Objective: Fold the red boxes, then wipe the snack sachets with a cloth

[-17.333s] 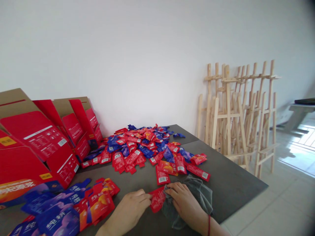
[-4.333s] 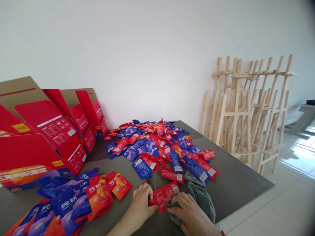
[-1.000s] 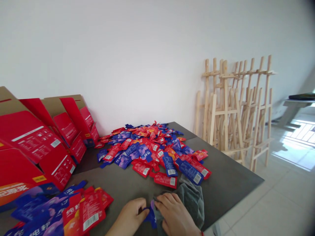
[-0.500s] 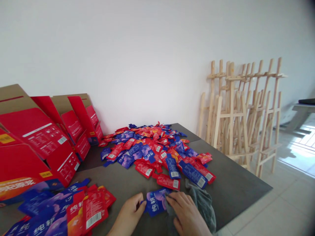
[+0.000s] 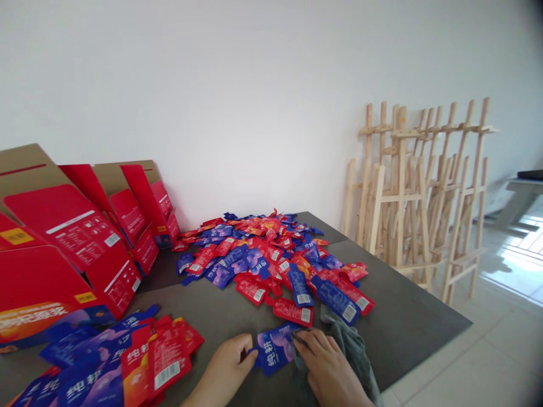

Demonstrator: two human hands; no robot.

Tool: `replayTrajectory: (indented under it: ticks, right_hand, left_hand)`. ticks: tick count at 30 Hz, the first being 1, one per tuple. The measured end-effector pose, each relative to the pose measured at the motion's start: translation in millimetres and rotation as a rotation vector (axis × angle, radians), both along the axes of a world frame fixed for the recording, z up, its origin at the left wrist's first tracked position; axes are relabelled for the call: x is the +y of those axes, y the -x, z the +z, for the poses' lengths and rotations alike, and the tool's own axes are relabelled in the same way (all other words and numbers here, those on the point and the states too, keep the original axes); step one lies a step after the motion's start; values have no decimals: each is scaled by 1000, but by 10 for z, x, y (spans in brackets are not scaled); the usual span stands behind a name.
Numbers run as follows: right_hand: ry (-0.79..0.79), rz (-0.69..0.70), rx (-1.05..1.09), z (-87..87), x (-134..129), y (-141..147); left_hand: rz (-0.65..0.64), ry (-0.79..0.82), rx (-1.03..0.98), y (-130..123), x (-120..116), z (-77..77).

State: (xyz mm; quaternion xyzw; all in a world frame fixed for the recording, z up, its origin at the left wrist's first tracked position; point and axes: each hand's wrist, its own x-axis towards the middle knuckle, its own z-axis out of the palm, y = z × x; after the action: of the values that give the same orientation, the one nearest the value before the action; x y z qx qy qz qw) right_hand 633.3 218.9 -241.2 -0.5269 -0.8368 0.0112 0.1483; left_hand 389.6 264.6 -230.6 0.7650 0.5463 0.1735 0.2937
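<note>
A flat blue pouch (image 5: 274, 349) with white lettering lies face up at the front of the dark table. My left hand (image 5: 233, 364) pinches its narrow left end between thumb and finger. Over the pouch's right end, my right hand (image 5: 324, 362) presses down with a grey-green cloth (image 5: 354, 353) bunched under its fingers and palm. Part of the cloth spreads out to the right of that hand. Just behind, a red pouch (image 5: 292, 311) lies close to the blue one.
A large heap of red and blue pouches (image 5: 263, 254) covers the table's (image 5: 403, 316) back half. At left stand open red cartons (image 5: 63, 271), with a nearer pile of pouches (image 5: 110, 362) before them. Wooden easels (image 5: 401, 198) lean beyond the table's right edge.
The whole view has shifted slightly, so things sit a little further right. Both hands keep their hold, with the right hand and cloth still on the pouch's right end.
</note>
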Motion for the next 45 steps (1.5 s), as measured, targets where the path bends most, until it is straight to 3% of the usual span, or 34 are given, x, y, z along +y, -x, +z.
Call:
replayTrajectory:
  ticks: [3, 7, 9, 13, 20, 22, 24, 27, 33, 41, 45]
  right_hand:
    - [-9, 38, -8, 30, -17, -4]
    - [-71, 278, -32, -17, -35, 232]
    - [-77, 322, -44, -44, -36, 327]
    - [12, 238, -10, -25, -42, 261]
    - [54, -122, 86, 171, 11, 17]
    - [51, -76, 108, 227, 35, 119]
    - [68, 55, 131, 250, 53, 269]
    - [102, 145, 156, 213, 78, 430]
    - [73, -35, 199, 77, 109, 199]
    - [76, -113, 175, 54, 57, -90]
    - [64, -137, 180, 39, 52, -94]
  left_hand:
    - [13, 0, -13, -9, -1, -6]
    - [17, -6, 6, -14, 1, -7]
    - [7, -11, 10, -8, 4, -10]
    - [-7, -16, 20, 3, 10, -25]
    - [-67, -4, 34, -14, -39, 98]
    - [-117, -11, 22, -11, -59, 148]
    - [-167, -16, 13, -6, -71, 176]
    - [-184, -15, 31, 0, -71, 175]
    - [-145, -15, 77, -2, -52, 143]
    - [-136, -25, 11, 29, -65, 144]
    - [-16, 9, -102, 118, -6, 80]
